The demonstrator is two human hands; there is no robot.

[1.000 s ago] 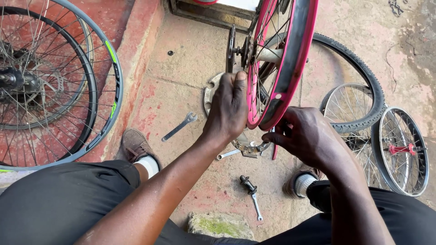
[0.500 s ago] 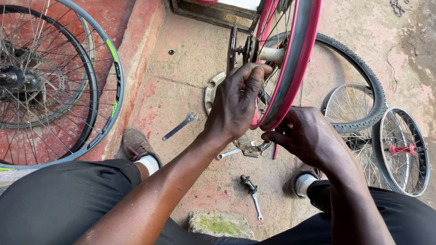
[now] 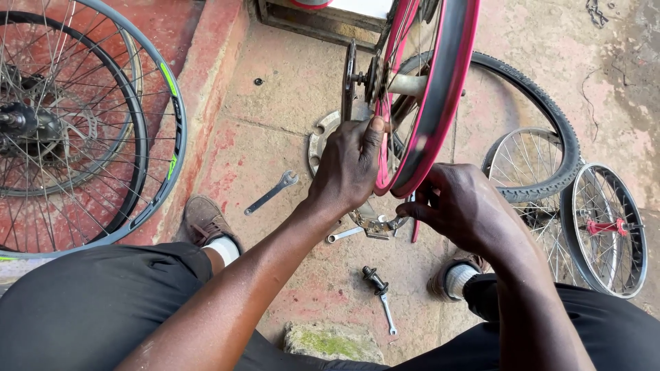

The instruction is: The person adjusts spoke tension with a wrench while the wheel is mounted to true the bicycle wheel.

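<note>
The pink-rimmed wheel (image 3: 440, 89) is held upright between the knees. Its lower rim is gripped from the left by the left hand (image 3: 350, 165) (thumb raised toward the hub) and pinched from the right by the right hand (image 3: 457, 206). A wrench (image 3: 271, 193) lies on the concrete floor (image 3: 275, 103) nearby.

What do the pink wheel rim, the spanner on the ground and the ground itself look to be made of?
Pink rim: probably painted metal, glossy pink sides with a black band along its middle. Spanner: bare steel by its look, dull grey with a slight sheen. Ground: concrete slabs, rough and matte, stained reddish, with visible joints. Both the left hand and the right hand are at the rim.
</note>
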